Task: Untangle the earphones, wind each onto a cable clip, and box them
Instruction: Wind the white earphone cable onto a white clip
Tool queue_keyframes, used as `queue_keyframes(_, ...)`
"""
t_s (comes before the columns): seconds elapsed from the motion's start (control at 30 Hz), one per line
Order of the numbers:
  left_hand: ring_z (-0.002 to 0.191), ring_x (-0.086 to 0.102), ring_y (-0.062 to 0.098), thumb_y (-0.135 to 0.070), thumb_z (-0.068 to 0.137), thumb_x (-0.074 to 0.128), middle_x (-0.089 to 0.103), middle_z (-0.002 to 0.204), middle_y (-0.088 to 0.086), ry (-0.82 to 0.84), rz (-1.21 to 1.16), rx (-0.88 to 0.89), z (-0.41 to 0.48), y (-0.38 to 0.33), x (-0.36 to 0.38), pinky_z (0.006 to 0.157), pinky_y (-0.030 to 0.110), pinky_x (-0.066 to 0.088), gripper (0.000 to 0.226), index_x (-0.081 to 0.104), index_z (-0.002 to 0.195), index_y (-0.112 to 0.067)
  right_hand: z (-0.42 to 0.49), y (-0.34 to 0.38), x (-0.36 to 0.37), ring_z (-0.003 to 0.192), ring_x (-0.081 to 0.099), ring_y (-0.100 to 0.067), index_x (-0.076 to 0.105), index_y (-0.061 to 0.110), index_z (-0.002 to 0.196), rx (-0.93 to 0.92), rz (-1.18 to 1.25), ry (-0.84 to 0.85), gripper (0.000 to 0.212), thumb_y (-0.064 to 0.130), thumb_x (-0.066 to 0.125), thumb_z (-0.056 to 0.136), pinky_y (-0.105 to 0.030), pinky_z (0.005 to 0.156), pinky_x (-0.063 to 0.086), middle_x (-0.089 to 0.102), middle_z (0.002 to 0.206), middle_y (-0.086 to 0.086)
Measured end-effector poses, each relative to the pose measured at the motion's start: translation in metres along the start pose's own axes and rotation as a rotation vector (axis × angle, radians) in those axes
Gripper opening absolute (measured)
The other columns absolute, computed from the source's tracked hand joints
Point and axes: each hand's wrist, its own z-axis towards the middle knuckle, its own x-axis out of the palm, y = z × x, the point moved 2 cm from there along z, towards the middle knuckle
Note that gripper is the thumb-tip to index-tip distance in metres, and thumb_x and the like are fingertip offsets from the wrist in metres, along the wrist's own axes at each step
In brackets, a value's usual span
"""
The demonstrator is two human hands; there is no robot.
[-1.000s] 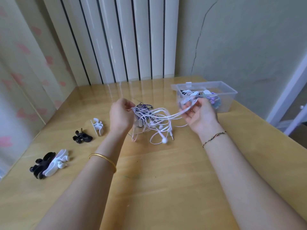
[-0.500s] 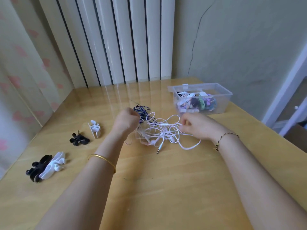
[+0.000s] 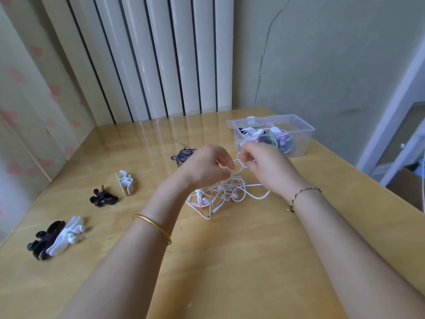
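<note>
The left hand (image 3: 205,168) hung above the table with its fingers curled, pinching a loop of thin white cord that rose from the tangled bundle of white wired earphones (image 3: 224,195). A plain gold bangle (image 3: 153,226) circled that wrist.

At the far left of the glossy yellow wooden table (image 3: 230,268) lay a black plastic cable clip (image 3: 43,240) with a white plastic cable clip (image 3: 66,234) leaning against it, the two touching. Further in sat a smaller black clip (image 3: 102,198), and just beside it, toward the back, an upright white clip (image 3: 125,181). A loose coil of dark blue cord (image 3: 182,155) rested behind the left hand, partly hidden by it.

The white tangle lay on the tabletop between and below the two wrists, its earbuds and a metal jack plug (image 3: 215,211) spilling toward the near side (one short stretch of cord looked pinkish).

The right hand (image 3: 264,168) faced the left, close to it, with fingers bent round the same raised loop, gripping the cord. A thin braided bracelet (image 3: 303,192) sat on that wrist.

Behind the right hand stood a clear rectangular plastic box (image 3: 303,143), lid off, holding wound cords in white, black, green and purple, too jumbled to count.
</note>
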Motion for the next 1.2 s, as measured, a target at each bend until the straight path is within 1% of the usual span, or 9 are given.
queue_keyframes(0.13, 0.112, 0.047, 0.017, -0.037, 0.074, 0.077, 0.053, 0.111, -0.005, 0.113, 0.232, -0.056, 0.001, 0.015, 0.021, 0.098, 0.036, 0.040, 0.041, 0.062, 0.111, -0.030, 0.005, 0.008, -0.014, 0.087, 0.056, -0.007, 0.059, 0.020, 0.085, 0.090, 0.472, -0.294, 0.020, 0.001, 0.055, 0.089, -0.011, 0.069, 0.045, 0.061, 0.088, 0.009)
queue_keyframes(0.27, 0.113, 0.046, 0.024, -0.034, 0.085, 0.066, 0.054, 0.114, 0.001, 0.012, 0.450, -0.120, 0.004, 0.026, 0.023, 0.088, 0.037, 0.032, 0.025, 0.063, 0.108, -0.027, 0.005, 0.004, -0.028, 0.084, 0.053, -0.005, 0.061, 0.016, 0.085, 0.157, 0.491, -0.397, 0.019, -0.002, 0.055, 0.087, -0.004, 0.061, 0.039, 0.060, 0.085, 0.011)
queue_keyframes(0.43, 0.098, 0.056, 0.024, -0.030, 0.091, 0.058, 0.065, 0.096, -0.003, -0.227, 0.307, -0.214, 0.007, 0.036, 0.003, 0.080, 0.033, 0.037, 0.010, 0.066, 0.093, -0.024, -0.003, -0.020, -0.026, 0.089, 0.057, -0.025, 0.062, 0.018, 0.085, 0.371, 0.027, -0.161, 0.024, 0.000, 0.046, 0.086, -0.030, 0.071, 0.047, 0.061, 0.094, 0.000)
queue_keyframes(0.6, 0.055, 0.056, 0.008, -0.016, 0.088, 0.066, 0.063, 0.071, 0.001, -0.305, -0.307, -0.228, 0.003, 0.036, -0.014, 0.051, 0.016, 0.043, 0.009, 0.068, 0.087, -0.008, -0.009, -0.032, -0.011, 0.098, 0.058, -0.026, 0.067, 0.018, 0.096, 0.508, -0.273, 0.222, 0.025, 0.005, 0.047, 0.088, -0.028, 0.070, 0.043, 0.063, 0.107, -0.003)
queue_keyframes(0.7, 0.045, 0.052, -0.001, -0.014, 0.088, 0.066, 0.064, 0.066, 0.000, -0.293, -0.391, -0.209, -0.001, 0.030, -0.017, 0.047, 0.011, 0.041, 0.009, 0.069, 0.085, -0.006, -0.009, -0.033, -0.007, 0.111, 0.049, -0.027, 0.067, 0.021, 0.101, 0.502, -0.288, 0.317, 0.020, 0.015, 0.053, 0.088, -0.031, 0.082, 0.047, 0.059, 0.114, -0.002)
queue_keyframes(0.8, 0.052, 0.050, 0.005, -0.021, 0.086, 0.068, 0.064, 0.066, 0.000, -0.241, -0.349, -0.193, -0.002, 0.024, -0.018, 0.047, 0.014, 0.036, 0.011, 0.072, 0.084, -0.010, -0.008, -0.018, -0.016, 0.118, 0.042, -0.032, 0.067, 0.023, 0.104, 0.451, -0.323, 0.225, 0.021, 0.033, 0.052, 0.093, -0.034, 0.085, 0.042, 0.058, 0.115, -0.004)
queue_keyframes(0.93, 0.044, 0.049, -0.004, -0.014, 0.088, 0.066, 0.060, 0.067, 0.005, -0.200, -0.404, -0.149, -0.002, 0.014, -0.018, 0.044, 0.006, 0.034, 0.014, 0.071, 0.092, -0.003, -0.001, 0.015, -0.020, 0.074, 0.051, -0.026, 0.053, 0.010, 0.069, 0.208, 0.067, -0.024, 0.044, 0.045, 0.045, 0.095, -0.033, 0.061, 0.035, 0.053, 0.072, -0.006)
queue_keyframes(1.07, 0.050, 0.055, 0.000, -0.009, 0.089, 0.063, 0.062, 0.065, 0.003, -0.160, -0.491, -0.083, -0.003, 0.013, -0.019, 0.053, 0.009, 0.043, 0.017, 0.070, 0.098, 0.004, 0.005, 0.026, -0.006, 0.075, 0.059, -0.018, 0.058, 0.021, 0.076, 0.140, 0.167, 0.041, 0.018, 0.034, 0.062, 0.088, -0.035, 0.072, 0.050, 0.058, 0.071, 0.007)
queue_keyframes(1.2, 0.054, 0.057, 0.004, -0.007, 0.089, 0.061, 0.062, 0.060, -0.004, -0.103, -0.540, -0.039, -0.005, 0.018, -0.021, 0.056, 0.013, 0.046, 0.017, 0.070, 0.099, 0.003, 0.006, 0.024, 0.001, 0.076, 0.059, -0.017, 0.056, 0.023, 0.086, 0.147, 0.320, -0.002, 0.009, 0.024, 0.065, 0.087, -0.030, 0.072, 0.047, 0.058, 0.073, 0.006)
